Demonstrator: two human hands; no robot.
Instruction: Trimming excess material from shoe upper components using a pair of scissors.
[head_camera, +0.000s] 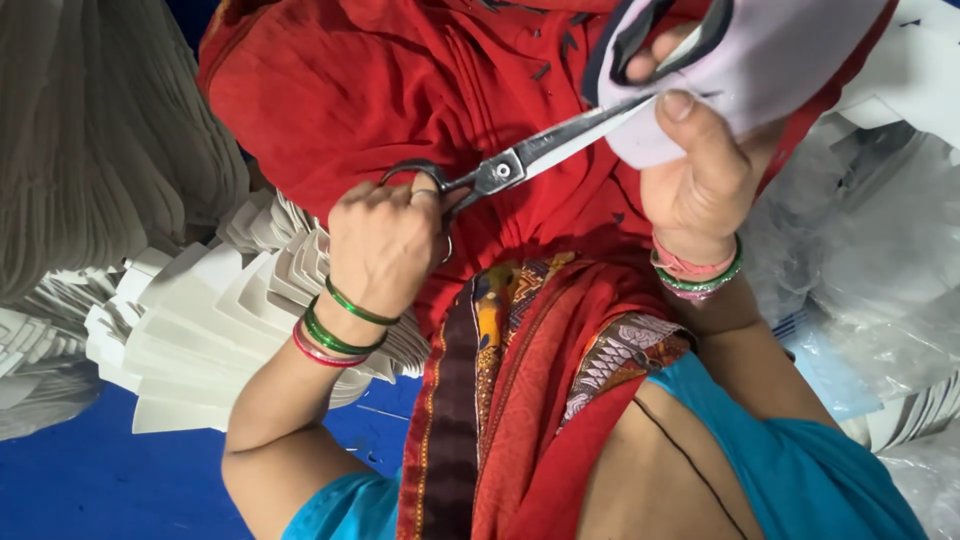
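- White fabric piece (760, 70), dark-edged, upper right of frame: gripped by the thumb and fingers of one hand (700, 180); the view seems inverted, so which hand is uncertain.
- Scissors (520, 160), centre: other hand (385, 245) clenched through the handles, blades touching the piece's lower edge.
- Progress: cut looks just begun; most of the edge uncut.
- Stacked white cut pieces (200, 320), left; red cloth (400, 90) beneath; plastic sheeting (880, 250), right.
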